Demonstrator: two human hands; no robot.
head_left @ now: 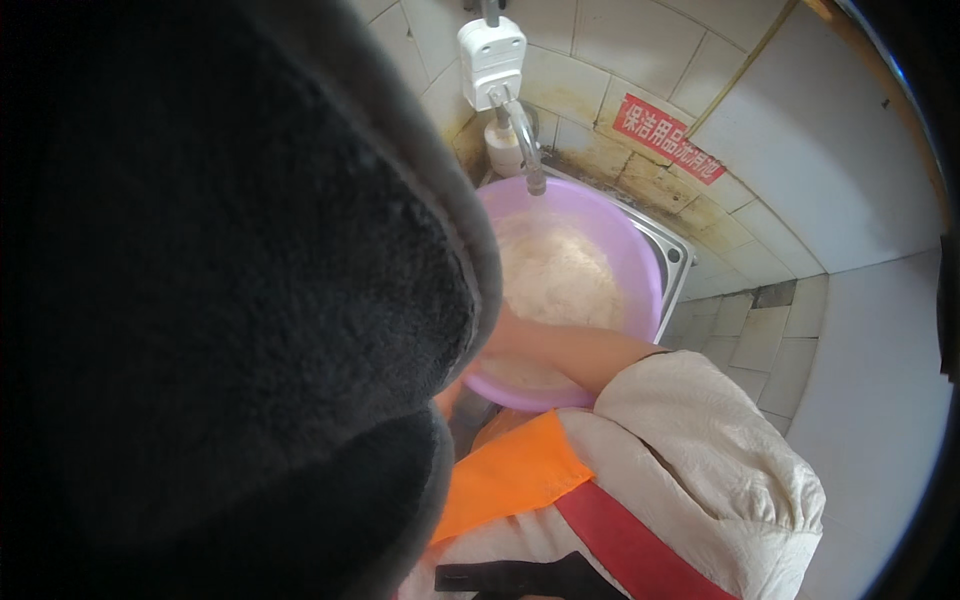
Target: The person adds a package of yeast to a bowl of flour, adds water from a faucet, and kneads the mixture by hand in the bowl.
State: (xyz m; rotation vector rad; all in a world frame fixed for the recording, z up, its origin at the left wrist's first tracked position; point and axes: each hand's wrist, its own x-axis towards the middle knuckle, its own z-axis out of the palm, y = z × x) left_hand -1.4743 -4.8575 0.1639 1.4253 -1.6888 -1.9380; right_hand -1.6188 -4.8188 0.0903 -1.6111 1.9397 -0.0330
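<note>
A purple basin (645, 270) holds cloudy, foamy water (560, 275) under a curved metal faucet (523, 140). My right forearm (570, 350), its pale sleeve (700, 420) pushed up to the elbow, reaches leftward across the basin. Where the wrist ends, dark fuzzy padding (250, 280) covers my right hand, so its fingers and anything in them are hidden. The same padding blocks the whole left half of the view, and I cannot make out my left hand. A small skin-coloured patch shows at the padding's edge below the basin, too little to name.
The basin sits in a metal sink (680, 255) against a stained tile wall (590, 90). A white box-shaped unit (493, 65) is fixed above the faucet. A red label (668, 137) is stuck on the tiles. An orange panel (515, 470) crosses my clothing.
</note>
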